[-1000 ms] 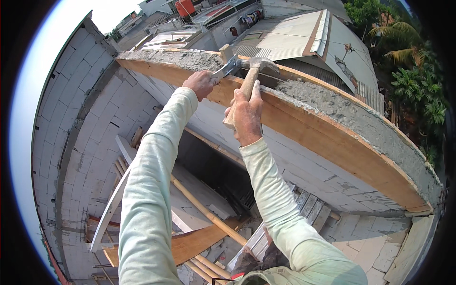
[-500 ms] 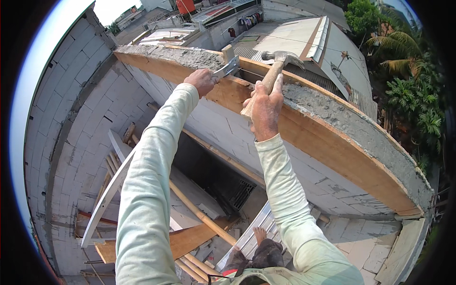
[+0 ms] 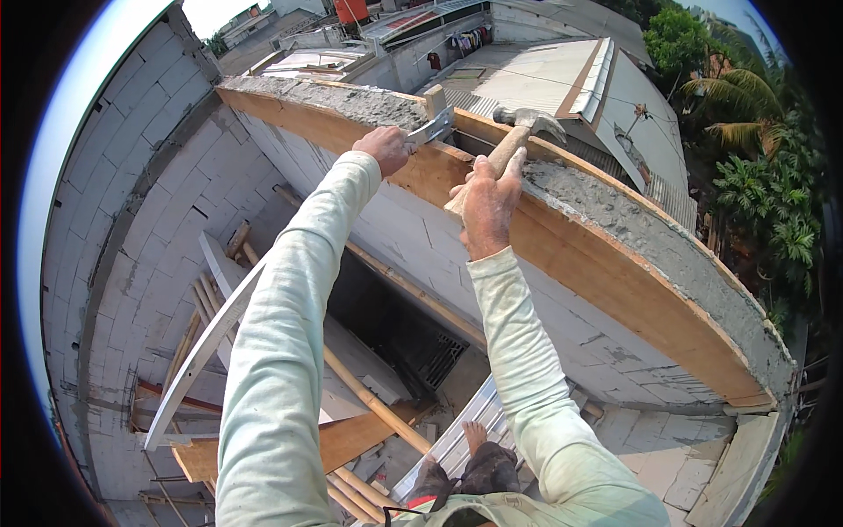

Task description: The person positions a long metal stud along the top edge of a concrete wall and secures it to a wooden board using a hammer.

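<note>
Head view: the left hand (image 3: 384, 149) grips a flat metal piece (image 3: 432, 128) beside a wooden stub (image 3: 435, 99) on the wall top (image 3: 606, 200); the right hand (image 3: 492, 202) grips a hammer (image 3: 510, 149), apart from the metal piece.

Claw hammer (image 3: 507, 155) and flat metal piece (image 3: 430, 130) at the upper edge of a timber board (image 3: 606, 255).
The hammer has a pale wooden handle and a dull grey metal head; gripped around the handle, it slants, butt low on the near side of the board's upper edge, head beyond it, blunt face to the left and curved claw to the right. The narrow, silver-grey metal piece, gripped at its near end, angles across that edge, apart from the hammer; whether it touches the timber cannot be told.
</note>
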`<state>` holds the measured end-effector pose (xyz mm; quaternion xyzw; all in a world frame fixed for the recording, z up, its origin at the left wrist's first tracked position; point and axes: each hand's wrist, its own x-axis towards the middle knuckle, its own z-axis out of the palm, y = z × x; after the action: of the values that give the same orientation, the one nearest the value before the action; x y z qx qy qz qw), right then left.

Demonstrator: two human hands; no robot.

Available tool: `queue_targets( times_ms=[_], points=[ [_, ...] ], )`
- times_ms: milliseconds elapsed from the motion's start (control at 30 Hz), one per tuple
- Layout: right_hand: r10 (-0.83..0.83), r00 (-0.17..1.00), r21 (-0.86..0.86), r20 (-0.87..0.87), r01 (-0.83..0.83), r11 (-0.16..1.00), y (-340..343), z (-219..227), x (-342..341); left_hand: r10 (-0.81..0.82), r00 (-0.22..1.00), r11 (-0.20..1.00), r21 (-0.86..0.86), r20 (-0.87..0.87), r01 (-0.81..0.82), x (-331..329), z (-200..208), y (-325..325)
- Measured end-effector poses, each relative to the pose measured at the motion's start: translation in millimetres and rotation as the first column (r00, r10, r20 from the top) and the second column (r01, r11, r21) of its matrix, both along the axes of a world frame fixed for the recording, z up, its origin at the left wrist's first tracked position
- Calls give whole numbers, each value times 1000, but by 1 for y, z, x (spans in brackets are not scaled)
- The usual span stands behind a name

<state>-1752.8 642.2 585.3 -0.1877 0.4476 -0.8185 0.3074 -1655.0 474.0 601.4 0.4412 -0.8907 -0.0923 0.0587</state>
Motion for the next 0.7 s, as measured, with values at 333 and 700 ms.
queue_targets(
  times_ms=[333,700],
  points=[
    [216,976,82,-23,-214,973,1,-1,12,-15,999,998,-53,29,16,-3,-1,8],
    [299,950,11,-93,-299,954,15,-15,-14,3,997,1000,-9,77,-2,-3,2,6]
  ],
)
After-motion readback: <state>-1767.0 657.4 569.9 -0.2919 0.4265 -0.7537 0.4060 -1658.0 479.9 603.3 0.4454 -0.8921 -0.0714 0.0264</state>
